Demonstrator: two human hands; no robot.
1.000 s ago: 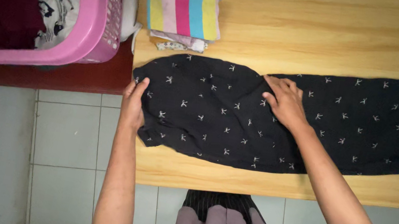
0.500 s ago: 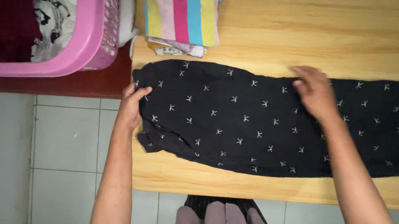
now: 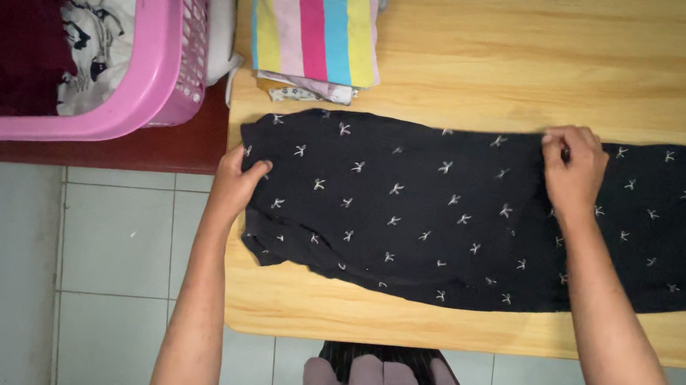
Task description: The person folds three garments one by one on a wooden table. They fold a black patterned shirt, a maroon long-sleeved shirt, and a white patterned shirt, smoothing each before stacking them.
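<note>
Hands (image 3: pixel 402 175) on black garment (image 3: pixel 451 221)

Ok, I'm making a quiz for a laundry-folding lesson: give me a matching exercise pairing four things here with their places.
Things:
1. black patterned garment
2. striped folded cloth
3. pink basket
4. left hand

Places:
A. on the garment's left end
B. beside the table, holding clothes
C. spread flat across the table
D. at the table's far left corner

Pairs: 1-C, 2-D, 3-B, 4-A
</note>
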